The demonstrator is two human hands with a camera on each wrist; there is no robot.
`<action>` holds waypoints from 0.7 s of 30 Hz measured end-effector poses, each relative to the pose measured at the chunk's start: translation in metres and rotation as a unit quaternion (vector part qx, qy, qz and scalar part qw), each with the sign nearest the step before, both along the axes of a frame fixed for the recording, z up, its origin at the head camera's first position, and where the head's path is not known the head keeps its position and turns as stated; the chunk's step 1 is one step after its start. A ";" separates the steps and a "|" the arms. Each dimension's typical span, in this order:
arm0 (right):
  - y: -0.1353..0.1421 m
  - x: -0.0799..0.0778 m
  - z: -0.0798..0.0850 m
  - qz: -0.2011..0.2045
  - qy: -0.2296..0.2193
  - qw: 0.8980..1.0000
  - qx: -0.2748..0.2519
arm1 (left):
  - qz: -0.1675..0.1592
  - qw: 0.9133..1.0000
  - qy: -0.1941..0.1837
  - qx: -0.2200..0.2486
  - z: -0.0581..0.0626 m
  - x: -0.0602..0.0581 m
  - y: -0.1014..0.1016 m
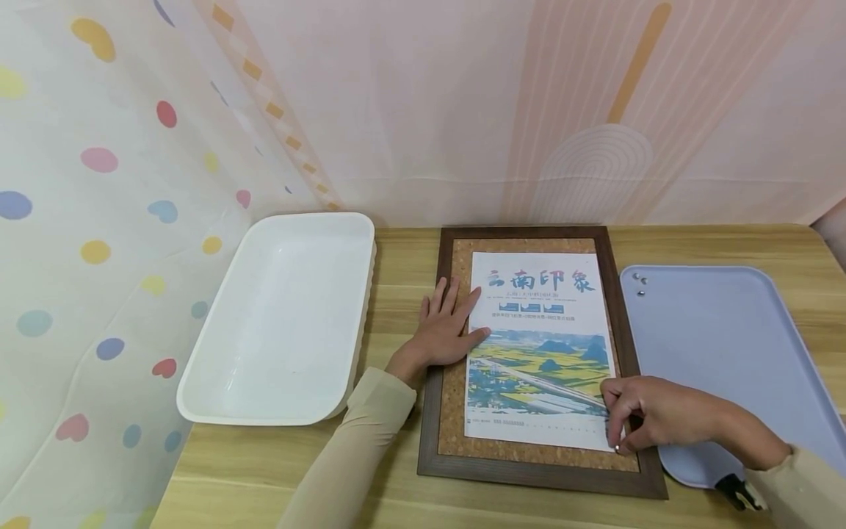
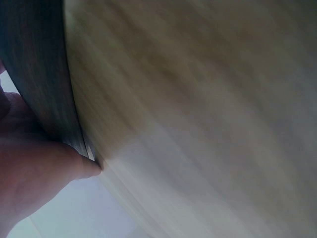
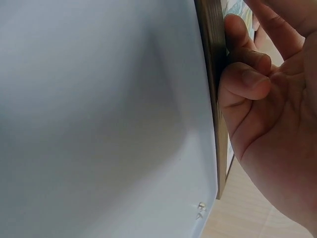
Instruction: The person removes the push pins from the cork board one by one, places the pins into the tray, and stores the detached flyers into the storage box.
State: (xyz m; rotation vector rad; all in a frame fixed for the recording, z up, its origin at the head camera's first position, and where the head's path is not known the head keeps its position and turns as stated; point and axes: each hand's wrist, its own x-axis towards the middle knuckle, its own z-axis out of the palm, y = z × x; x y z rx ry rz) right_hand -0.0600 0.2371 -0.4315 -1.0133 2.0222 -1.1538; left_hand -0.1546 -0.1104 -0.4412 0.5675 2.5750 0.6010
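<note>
A cork board (image 1: 452, 411) with a dark brown wooden frame lies on the table, bearing a printed landscape poster (image 1: 548, 353) with large coloured characters. My left hand (image 1: 441, 332) rests spread on the board's left side, its thumb and a fingertip touching the poster's left edge. At the poster's lower right corner, my right hand (image 1: 667, 411) pinches a small silver thumbtack (image 1: 617, 448) between thumb and fingers. The right wrist view shows those fingers curled beside the frame, the tack hidden there. Three silver tacks (image 1: 641, 293) lie in the upper left corner of a pale blue tray (image 1: 720, 330).
A deep white plastic tray (image 1: 277, 330) stands left of the board on the wood-grain table (image 1: 396, 294). The blue tray adjoins the frame's right side, under my right forearm. A patterned cloth (image 1: 423, 110) hangs behind the table and on the left.
</note>
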 end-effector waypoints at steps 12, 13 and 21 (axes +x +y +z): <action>0.000 0.001 -0.001 0.003 0.012 1.000 0.011 | 0.002 1.000 -0.001 -0.001 0.000 0.000 0.000; -0.001 0.001 -0.001 0.002 0.013 1.000 0.014 | 0.003 1.000 0.000 -0.002 -0.001 0.000 0.000; -0.001 0.002 0.000 0.003 0.029 0.999 0.025 | 0.004 1.000 0.004 -0.004 -0.001 -0.001 0.001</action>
